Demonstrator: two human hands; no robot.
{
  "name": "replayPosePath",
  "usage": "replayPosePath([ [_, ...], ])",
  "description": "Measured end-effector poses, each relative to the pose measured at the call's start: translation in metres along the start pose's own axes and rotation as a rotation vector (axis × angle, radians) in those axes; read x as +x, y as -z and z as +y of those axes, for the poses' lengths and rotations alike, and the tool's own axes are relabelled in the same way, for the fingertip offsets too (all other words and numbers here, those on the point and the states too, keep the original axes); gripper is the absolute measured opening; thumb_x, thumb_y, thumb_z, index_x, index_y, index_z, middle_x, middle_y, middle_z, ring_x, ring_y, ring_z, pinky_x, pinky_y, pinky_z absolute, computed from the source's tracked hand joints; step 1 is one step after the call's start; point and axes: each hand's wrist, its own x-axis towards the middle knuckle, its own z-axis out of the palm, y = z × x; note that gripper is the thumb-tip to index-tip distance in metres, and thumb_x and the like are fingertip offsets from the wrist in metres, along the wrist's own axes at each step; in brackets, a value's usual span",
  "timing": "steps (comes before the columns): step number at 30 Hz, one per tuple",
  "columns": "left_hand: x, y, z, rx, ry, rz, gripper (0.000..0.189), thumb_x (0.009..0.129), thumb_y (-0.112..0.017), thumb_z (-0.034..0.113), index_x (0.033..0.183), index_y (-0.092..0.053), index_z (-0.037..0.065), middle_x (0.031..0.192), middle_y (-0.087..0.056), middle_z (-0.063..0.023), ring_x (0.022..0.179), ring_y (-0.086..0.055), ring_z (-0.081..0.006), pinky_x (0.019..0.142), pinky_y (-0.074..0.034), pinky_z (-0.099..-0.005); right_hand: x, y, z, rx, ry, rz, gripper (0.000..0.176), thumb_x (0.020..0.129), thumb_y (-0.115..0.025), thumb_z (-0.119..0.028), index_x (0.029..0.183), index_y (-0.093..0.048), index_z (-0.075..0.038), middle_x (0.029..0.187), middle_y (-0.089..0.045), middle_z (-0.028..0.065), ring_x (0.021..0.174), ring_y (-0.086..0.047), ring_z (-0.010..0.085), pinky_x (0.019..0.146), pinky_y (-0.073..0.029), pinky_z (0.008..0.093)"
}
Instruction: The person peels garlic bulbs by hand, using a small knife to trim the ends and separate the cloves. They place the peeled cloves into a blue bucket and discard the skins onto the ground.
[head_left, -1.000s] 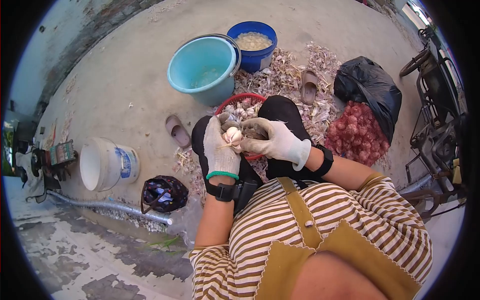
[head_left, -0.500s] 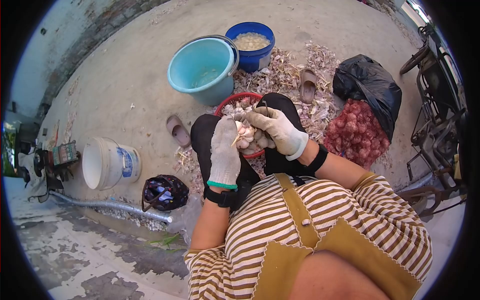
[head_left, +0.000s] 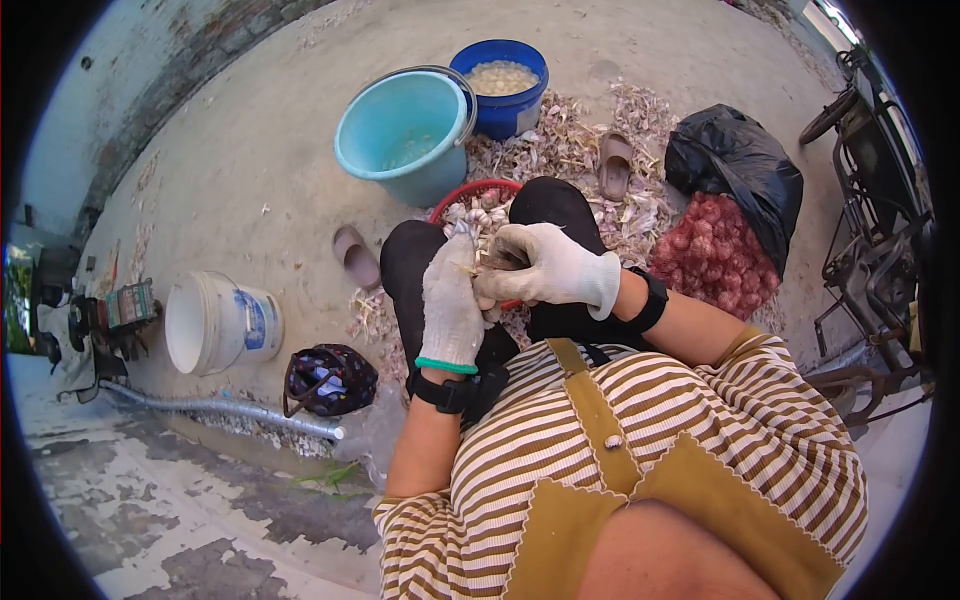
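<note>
My left hand (head_left: pixel 453 305), in a white glove with a green cuff, is closed above my lap, with a small pale piece of garlic peel showing by its fingers. Against it, my right hand (head_left: pixel 548 268), gloved in white, has its fingers curled and pinched together; what lies between them is hidden. Just beyond both hands, a red basket (head_left: pixel 440 212) of garlic bulbs (head_left: pixel 487 218) sits between my knees, partly covered by the gloves.
Ahead stand a light blue bucket (head_left: pixel 400 130) and a dark blue bucket (head_left: pixel 520 118) of peeled cloves. Garlic skins (head_left: pixel 560 140) litter the floor. Right are a black bag (head_left: pixel 740 165) and a red net sack (head_left: pixel 715 255); left, a white bucket (head_left: pixel 222 325) and patterned bag (head_left: pixel 333 380).
My right hand has moved down and left against my left hand, and its fingers have curled in. The garlic bulb seen between the hands is now mostly hidden.
</note>
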Motion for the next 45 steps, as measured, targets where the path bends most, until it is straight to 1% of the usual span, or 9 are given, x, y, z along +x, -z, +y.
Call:
replayPosePath([
  [10, 0.0, -0.001, -0.003, -0.123, -0.02, -0.086, 0.032, 0.098, -0.046, 0.037, 0.083, -0.056, 0.01, 0.06, -0.046, 0.0053, 0.043, -0.042, -0.0062, 0.037, -0.031, -0.0192, -0.001, 0.006, -0.005, 0.514, -0.297, -0.017, 0.03, 0.094, -0.058, -0.033, 0.09, -0.065, -0.004, 0.066, -0.058, 0.0003, 0.045, -0.045, 0.0043, 0.038, -0.031, 0.0177],
  [16, 0.0, -0.002, -0.001, -0.226, 0.005, -0.071, 0.033, 0.098, -0.047, 0.038, 0.078, -0.049, 0.013, 0.061, -0.042, 0.0048, 0.047, -0.044, -0.0086, 0.04, -0.038, -0.024, 0.003, 0.005, 0.015, 0.781, -0.172, -0.08, 0.031, 0.096, -0.054, -0.038, 0.093, -0.058, -0.007, 0.066, -0.06, 0.0004, 0.039, -0.042, 0.0032, 0.034, -0.026, 0.0168],
  [22, 0.007, -0.009, -0.005, -0.172, -0.081, 0.049, 0.037, 0.097, -0.045, 0.043, 0.074, -0.045, 0.014, 0.059, -0.04, 0.004, 0.046, -0.039, -0.0105, 0.04, -0.036, -0.0269, 0.008, -0.008, 0.008, 0.449, -0.168, 0.406, 0.026, 0.094, -0.062, -0.03, 0.098, -0.061, -0.005, 0.066, -0.06, 0.0, 0.042, -0.043, 0.0025, 0.038, -0.03, 0.0177],
  [26, 0.022, 0.02, -0.023, -0.32, -0.029, -0.1, 0.037, 0.097, -0.044, 0.044, 0.076, -0.049, 0.013, 0.059, -0.046, 0.0015, 0.045, -0.041, -0.012, 0.04, -0.033, -0.0264, 0.007, -0.01, 0.036, 0.028, 0.283, 0.296, 0.03, 0.092, -0.065, -0.025, 0.11, -0.061, -0.002, 0.074, -0.059, -0.0015, 0.054, -0.049, 0.003, 0.048, -0.039, 0.0195],
  [28, 0.024, 0.022, -0.021, -0.378, -0.008, -0.214, 0.037, 0.098, -0.047, 0.037, 0.083, -0.056, 0.006, 0.073, -0.059, -0.0051, 0.05, -0.048, -0.0147, 0.046, -0.039, -0.0266, 0.005, -0.003, 0.027, -0.073, 0.236, 0.267, 0.029, 0.092, -0.065, -0.024, 0.108, -0.061, 0.0, 0.075, -0.058, -0.0024, 0.059, -0.052, 0.0036, 0.052, -0.042, 0.0208],
  [30, 0.014, 0.013, -0.013, -0.343, 0.037, -0.16, 0.034, 0.096, -0.047, 0.038, 0.083, -0.057, 0.009, 0.069, -0.058, -0.0048, 0.048, -0.05, -0.0157, 0.042, -0.035, -0.0259, 0.009, 0.002, 0.02, 0.282, -0.203, 0.133, 0.03, 0.091, -0.066, -0.024, 0.108, -0.061, 0.0, 0.077, -0.06, -0.0017, 0.059, -0.053, 0.0039, 0.051, -0.042, 0.0205],
  [35, -0.005, 0.001, 0.007, -0.367, 0.055, -0.234, 0.026, 0.091, -0.051, 0.036, 0.087, -0.061, 0.012, 0.07, -0.062, -0.0093, 0.044, -0.052, -0.0195, 0.036, -0.032, -0.0254, 0.01, 0.004, 0.021, 0.668, -0.253, 0.104, 0.02, 0.095, -0.056, -0.027, 0.095, -0.061, -0.007, 0.063, -0.056, -0.0012, 0.041, -0.042, 0.003, 0.037, -0.026, 0.0174],
  [44, -0.003, 0.014, 0.014, -0.554, -0.112, -0.109, 0.022, 0.089, -0.053, 0.026, 0.086, -0.062, 0.006, 0.078, -0.064, -0.0087, 0.061, -0.061, -0.022, 0.041, -0.044, -0.0282, -0.005, 0.009, 0.016, 1.014, -0.158, 0.112, 0.028, 0.097, -0.051, -0.029, 0.094, -0.061, -0.004, 0.069, -0.064, 0.0026, 0.044, -0.05, 0.0047, 0.036, -0.032, 0.017],
  [45, 0.0, 0.019, 0.016, -0.559, -0.07, -0.129, 0.025, 0.092, -0.052, 0.027, 0.096, -0.062, 0.004, 0.079, -0.064, -0.0084, 0.059, -0.059, -0.02, 0.044, -0.044, -0.0265, -0.005, 0.012, 0.018, 0.92, -0.104, 0.124, 0.025, 0.097, -0.052, -0.028, 0.093, -0.06, -0.005, 0.063, -0.051, -0.0023, 0.043, -0.042, 0.004, 0.037, -0.027, 0.0181],
])
